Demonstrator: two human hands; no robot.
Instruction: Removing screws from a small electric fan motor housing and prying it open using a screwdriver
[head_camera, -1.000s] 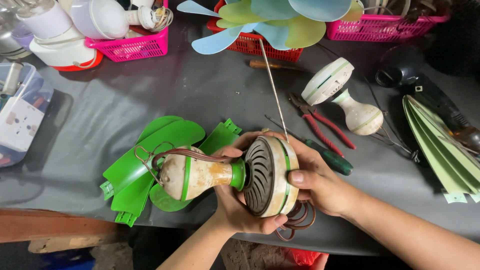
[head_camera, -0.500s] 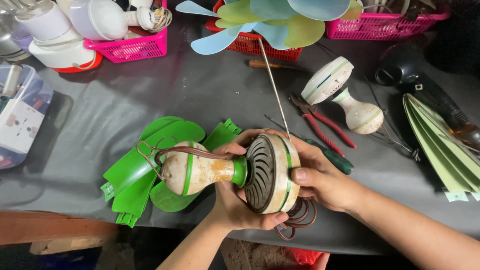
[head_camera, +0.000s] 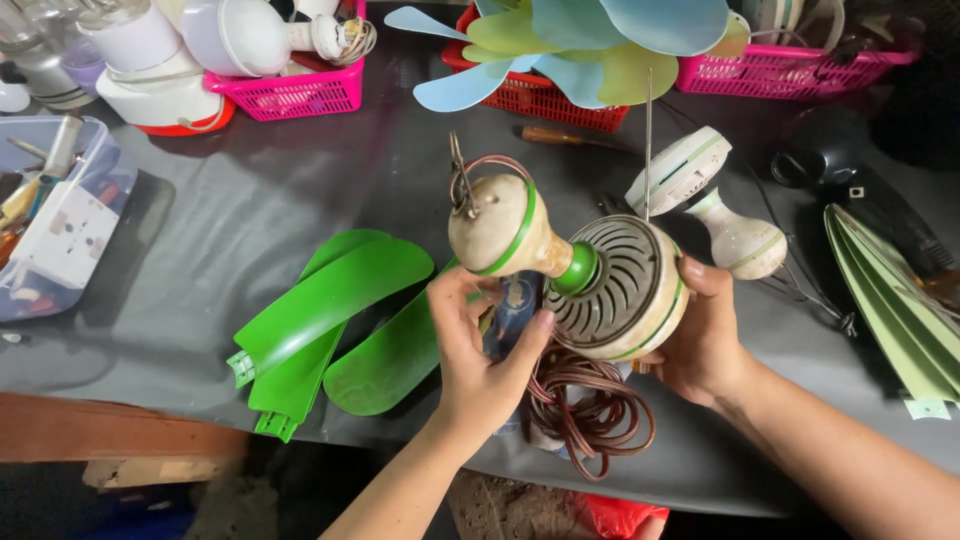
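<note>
over grey table (head_camera: 230, 230), right hand (head_camera: 700, 340) grips fan motor (head_camera: 600, 280), left hand (head_camera: 480, 350) cupped beneath.

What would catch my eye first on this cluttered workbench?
Most likely the cream fan motor with green trim at the centre, held above the dark table by the right hand on its rim and the left hand beneath it, a coil of brown cord hanging below. Next come the bright green blades lying flat to the left. Pale blue and yellow-green blades stand out at the top, over a red basket.
</note>
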